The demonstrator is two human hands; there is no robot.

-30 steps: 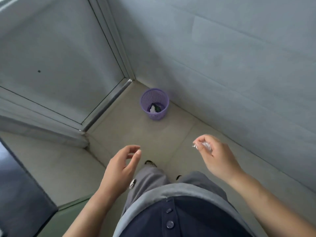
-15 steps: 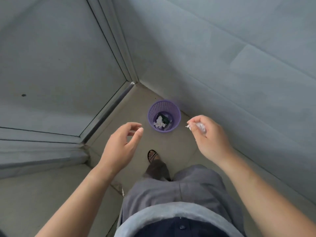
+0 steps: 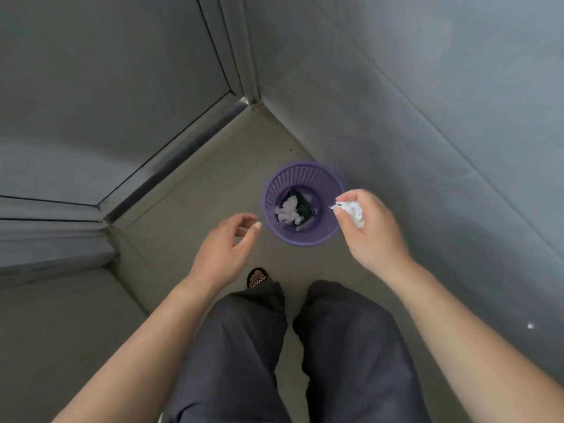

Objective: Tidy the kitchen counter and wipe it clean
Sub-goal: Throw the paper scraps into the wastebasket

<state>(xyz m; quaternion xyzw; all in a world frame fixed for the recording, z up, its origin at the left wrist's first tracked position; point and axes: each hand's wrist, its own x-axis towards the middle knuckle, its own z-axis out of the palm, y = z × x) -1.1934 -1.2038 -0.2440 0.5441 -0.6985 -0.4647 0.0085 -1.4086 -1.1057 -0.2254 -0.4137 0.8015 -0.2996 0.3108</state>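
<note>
A small purple mesh waste basket [image 3: 276, 190] stands on the floor in a corner, with crumpled white paper and something dark inside. My right hand [image 3: 370, 236] grips a crumpled white paper wad [image 3: 351, 210] just over the basket's right rim. My left hand [image 3: 224, 248] hovers left of the basket, fingers loosely curled, holding nothing.
Grey tiled walls meet at the corner behind the basket; a metal door frame and sill [image 3: 171, 166] run along the left. My legs in dark trousers and a sandalled foot [image 3: 258, 277] stand on the beige floor just short of the basket.
I have stepped closer to the basket. My right hand with the paper wad now sits over its right rim. My left hand stays empty beside it.
</note>
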